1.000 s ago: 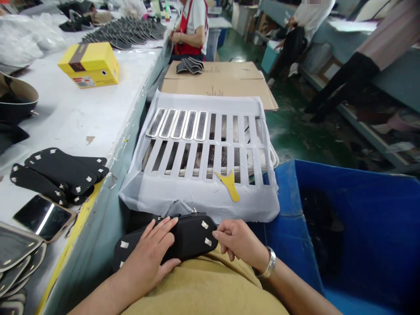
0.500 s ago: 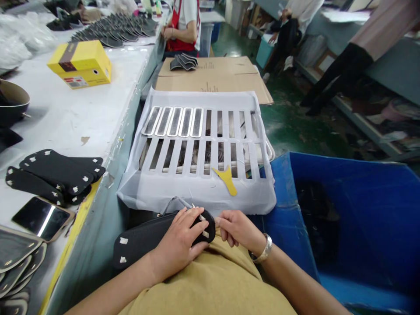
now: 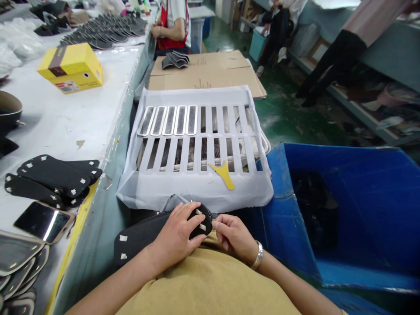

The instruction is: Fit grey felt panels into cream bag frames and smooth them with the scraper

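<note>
A long black piece (image 3: 141, 236) with small white tabs lies across my lap, on a tan cloth (image 3: 203, 284). My left hand (image 3: 177, 236) lies over its right end, fingers spread and pressing it down. My right hand (image 3: 231, 234) is closed in a pinch at the piece's right tip, on a small strip I cannot make out. Just beyond my hands sits a white sheet with rows of cut slots (image 3: 197, 144); a yellow Y-shaped tool (image 3: 225, 174) lies on it.
A stack of the same black pieces (image 3: 54, 177) and a phone (image 3: 44, 221) lie on the white workbench (image 3: 75, 118) at my left, with a yellow box (image 3: 70, 68) further back. A blue bin (image 3: 344, 210) stands at my right. Other people work beyond the cardboard sheet (image 3: 210, 72).
My left hand slid right along the black piece to cover its right end. My right hand moved in slightly, still pinching at the tip. The view shifted a little.
</note>
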Demonstrator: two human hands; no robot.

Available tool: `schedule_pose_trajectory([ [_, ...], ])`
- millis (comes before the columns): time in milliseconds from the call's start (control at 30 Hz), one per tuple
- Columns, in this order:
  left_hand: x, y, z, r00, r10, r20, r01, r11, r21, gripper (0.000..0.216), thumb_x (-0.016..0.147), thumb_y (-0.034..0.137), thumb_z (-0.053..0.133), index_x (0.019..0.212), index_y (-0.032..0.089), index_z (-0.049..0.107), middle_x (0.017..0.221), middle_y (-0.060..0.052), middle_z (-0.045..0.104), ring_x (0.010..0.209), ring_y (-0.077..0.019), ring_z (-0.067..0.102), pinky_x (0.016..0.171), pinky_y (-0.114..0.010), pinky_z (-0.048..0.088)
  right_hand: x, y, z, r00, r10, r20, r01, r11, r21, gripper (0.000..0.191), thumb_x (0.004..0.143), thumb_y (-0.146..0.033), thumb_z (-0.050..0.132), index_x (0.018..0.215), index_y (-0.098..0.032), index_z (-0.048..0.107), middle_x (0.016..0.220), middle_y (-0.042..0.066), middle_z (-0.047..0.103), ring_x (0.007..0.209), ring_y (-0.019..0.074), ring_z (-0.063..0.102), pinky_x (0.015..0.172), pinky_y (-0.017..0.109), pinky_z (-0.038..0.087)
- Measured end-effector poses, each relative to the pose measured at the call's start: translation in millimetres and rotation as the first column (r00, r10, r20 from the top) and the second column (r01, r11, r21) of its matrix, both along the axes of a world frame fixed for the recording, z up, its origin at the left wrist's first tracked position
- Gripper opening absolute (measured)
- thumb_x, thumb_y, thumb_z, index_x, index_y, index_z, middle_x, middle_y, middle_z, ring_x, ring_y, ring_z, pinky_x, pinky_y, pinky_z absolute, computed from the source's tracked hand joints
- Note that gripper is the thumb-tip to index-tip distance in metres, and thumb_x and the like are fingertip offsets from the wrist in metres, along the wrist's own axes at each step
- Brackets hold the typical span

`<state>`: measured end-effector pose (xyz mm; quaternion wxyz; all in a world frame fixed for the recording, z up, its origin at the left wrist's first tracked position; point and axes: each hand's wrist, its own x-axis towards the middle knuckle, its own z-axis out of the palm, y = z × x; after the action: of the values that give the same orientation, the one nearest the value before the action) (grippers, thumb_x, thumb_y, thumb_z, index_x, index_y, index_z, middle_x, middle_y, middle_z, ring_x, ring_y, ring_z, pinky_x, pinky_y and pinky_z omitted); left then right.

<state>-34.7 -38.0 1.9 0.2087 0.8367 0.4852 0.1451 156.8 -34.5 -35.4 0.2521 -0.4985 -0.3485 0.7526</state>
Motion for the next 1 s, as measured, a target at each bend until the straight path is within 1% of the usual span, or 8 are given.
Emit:
schedule_pose_trajectory([
  [133,-2.2,1.0,0.0,1.000,0.000,0.013,0.000,1.000,-0.010,0.034,0.074,0.026,0.063,0.108,0.020,0.058,0.127,-0.011,0.046,0.116,-0.0259,0.043,0.102,-0.047,0.033,-2.1,2.5,6.1,0.995,0.014,0.104,-0.015,1.000,0.008,0.029,0.075,-0.039,0.060,0.060,-0.016,0.049,0.041,-0.006,0.052,0.027,0.0037,0.039,0.028,0.014,0.025],
  [300,-3.0,3.6,0.6,0.999,-0.010,0.047,0.010,1.000,0.001,0.035,0.072,0.023,0.064,0.106,0.018,0.059,0.124,-0.012,0.048,0.114,-0.0255,0.045,0.099,-0.043,0.037,-6.4,3.2,20.3,0.965,0.068,0.253,-0.083,0.995,0.050,0.024,0.075,-0.037,0.056,0.063,-0.016,0.052,0.042,-0.005,0.054,0.029,0.0044,0.041,0.028,0.013,0.029],
  [400,-4.1,4.6,-0.1,0.998,-0.020,0.055,0.019,1.000,0.001,0.035,0.071,0.022,0.064,0.106,0.018,0.059,0.124,-0.012,0.048,0.114,-0.0258,0.045,0.099,-0.043,0.038,-9.4,4.3,26.9,0.945,0.104,0.309,-0.123,0.991,0.042,0.021,0.076,-0.033,0.054,0.063,-0.017,0.052,0.041,-0.006,0.053,0.030,0.0046,0.042,0.029,0.013,0.030],
  [533,-5.6,3.9,-1.0,0.999,-0.030,0.038,0.029,0.999,0.014,0.036,0.072,0.023,0.064,0.107,0.019,0.059,0.125,-0.012,0.047,0.115,-0.0260,0.044,0.099,-0.044,0.038,-12.6,8.4,30.8,0.932,0.132,0.338,-0.152,0.988,0.036,0.018,0.076,-0.030,0.051,0.063,-0.017,0.052,0.041,-0.006,0.052,0.030,0.0047,0.042,0.029,0.013,0.031],
  [667,-5.4,2.4,-0.9,1.000,-0.005,-0.016,0.005,0.999,0.045,0.036,0.073,0.024,0.064,0.108,0.018,0.059,0.126,-0.013,0.047,0.116,-0.0273,0.045,0.100,-0.048,0.036,-14.5,11.4,31.4,0.921,0.142,0.364,-0.169,0.985,0.043,0.018,0.076,-0.029,0.051,0.062,-0.017,0.052,0.041,-0.006,0.052,0.030,0.0048,0.042,0.029,0.013,0.031],
  [767,-4.9,2.4,-1.6,0.999,0.002,-0.055,0.001,0.998,0.055,0.037,0.073,0.026,0.066,0.108,0.018,0.060,0.125,-0.013,0.049,0.115,-0.0278,0.046,0.099,-0.048,0.038,-16.0,11.9,30.4,0.908,0.157,0.387,-0.189,0.981,0.044,0.018,0.076,-0.029,0.050,0.062,-0.018,0.052,0.041,-0.006,0.052,0.029,0.0048,0.042,0.028,0.013,0.029],
  [867,-4.4,2.6,-3.5,0.996,-0.002,-0.085,0.009,0.996,0.085,0.039,0.073,0.031,0.068,0.108,0.017,0.060,0.126,-0.014,0.050,0.116,-0.0287,0.046,0.099,-0.049,0.038,-17.1,13.8,30.0,0.891,0.182,0.415,-0.217,0.975,0.038,0.018,0.076,-0.030,0.050,0.062,-0.018,0.051,0.040,-0.006,0.052,0.028,0.0053,0.041,0.027,0.013,0.028],
  [1000,-3.4,2.4,-5.2,0.994,-0.039,-0.105,0.054,0.989,0.139,0.034,0.080,0.036,0.059,0.109,0.017,0.060,0.133,-0.011,0.046,0.123,-0.0285,0.040,0.102,-0.048,0.035,-12.4,20.7,28.1,0.872,0.243,0.426,-0.279,0.960,0.024,0.019,0.075,-0.030,0.053,0.061,-0.018,0.049,0.039,-0.006,0.051,0.027,0.0054,0.041,0.026,0.013,0.027],
])
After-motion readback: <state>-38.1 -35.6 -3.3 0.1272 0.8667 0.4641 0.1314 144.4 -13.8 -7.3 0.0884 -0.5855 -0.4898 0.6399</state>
